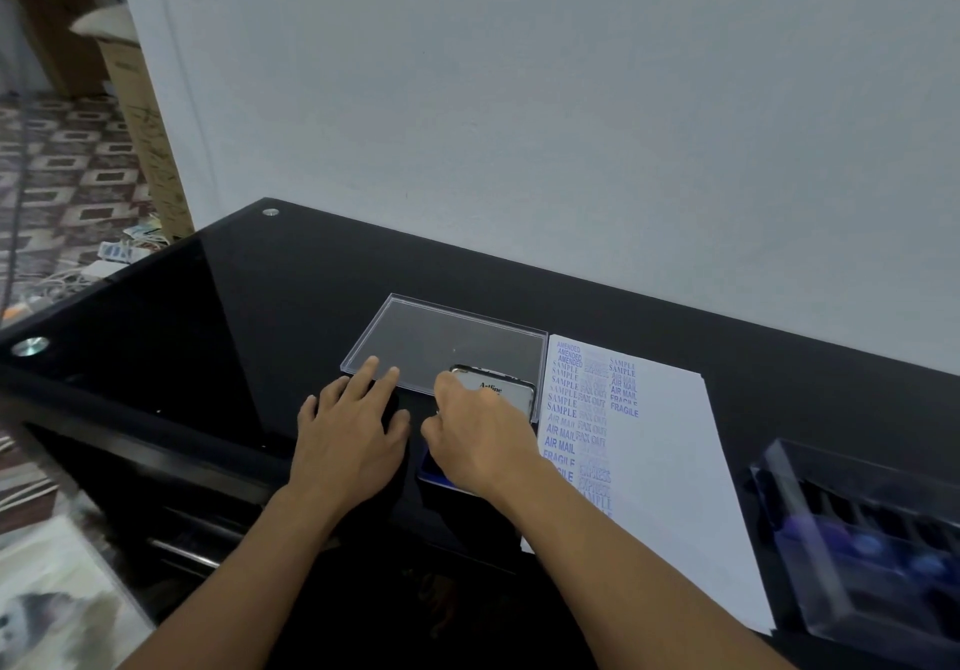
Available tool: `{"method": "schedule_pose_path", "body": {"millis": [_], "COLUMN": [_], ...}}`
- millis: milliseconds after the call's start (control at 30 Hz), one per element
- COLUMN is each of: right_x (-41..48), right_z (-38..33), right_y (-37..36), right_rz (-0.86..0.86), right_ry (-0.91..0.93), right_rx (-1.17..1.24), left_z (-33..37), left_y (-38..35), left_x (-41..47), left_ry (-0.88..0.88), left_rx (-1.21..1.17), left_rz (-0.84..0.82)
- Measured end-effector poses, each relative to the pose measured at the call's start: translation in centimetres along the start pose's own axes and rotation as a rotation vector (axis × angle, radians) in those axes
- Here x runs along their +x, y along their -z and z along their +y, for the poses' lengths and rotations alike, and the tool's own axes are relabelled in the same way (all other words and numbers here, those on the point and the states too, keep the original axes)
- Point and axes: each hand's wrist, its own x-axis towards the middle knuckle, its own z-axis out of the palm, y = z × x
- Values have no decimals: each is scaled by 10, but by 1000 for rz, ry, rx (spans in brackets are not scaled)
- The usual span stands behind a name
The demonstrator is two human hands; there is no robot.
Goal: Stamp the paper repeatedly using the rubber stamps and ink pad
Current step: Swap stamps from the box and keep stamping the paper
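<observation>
A white paper [665, 440] lies on the black glass desk, with columns of blue stamped words down its left side. To its left sits the ink pad [435, 466], its blue pad showing and its hinged metal lid [501, 387] raised. My right hand [478, 440] is over the pad, its fingers curled round the lid's left edge. No stamp shows in it. My left hand [348, 435] rests flat on the desk just left of the pad, fingers straight, fingertips near a clear plastic lid [447, 339]. A clear box [857, 534] of rubber stamps with blue handles stands at the right.
The desk [234, 305] stands against a pale wall and ends at its left and near edges. Cardboard boxes, cables and a patterned floor lie beyond the left edge. Drawer handles show below the desk front.
</observation>
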Motion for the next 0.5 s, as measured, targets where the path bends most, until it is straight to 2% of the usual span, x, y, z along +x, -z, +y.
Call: {"method": "schedule_pose_path", "body": {"millis": [200, 500], "right_x": [1, 0], "right_z": [0, 3], "right_y": [2, 8], "right_rz": [-16, -36], "right_ry": [3, -10], "right_rx": [8, 51], "left_z": [7, 24], "left_y": [14, 32], "left_x": [5, 10], "left_ry": [16, -1], "left_rx": [-80, -174], "left_rz": [-40, -12]}}
